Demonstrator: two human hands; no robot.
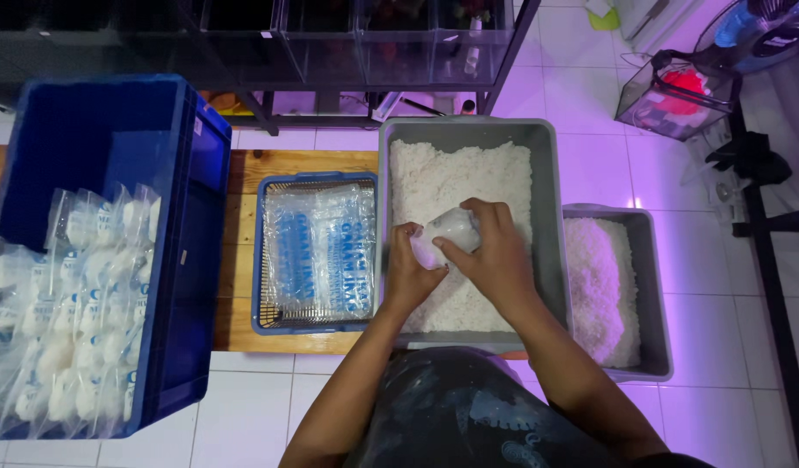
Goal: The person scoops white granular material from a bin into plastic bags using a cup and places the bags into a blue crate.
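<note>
Grey plastic tub (547,217) of white grains: both hands inside its rim | left hand (410,269), right hand (490,256) fingers clasping small clear filled bag (447,232) | blue basket (265,260) left, second tub (655,286) right | wooden bench (235,251), white tiles.

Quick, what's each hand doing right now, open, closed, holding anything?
Left hand: closed on the small clear bag over the grey tub of white grains.
Right hand: closed on the same bag.

Bench: low wooden bench (243,225) on white tiled floor (590,87).
On bench: blue crate (200,260) at 9 o'clock; blue basket (263,260) centre; grey tub (545,217) at 3 o'clock.
On floor: second grey tub (655,286), far right.
</note>
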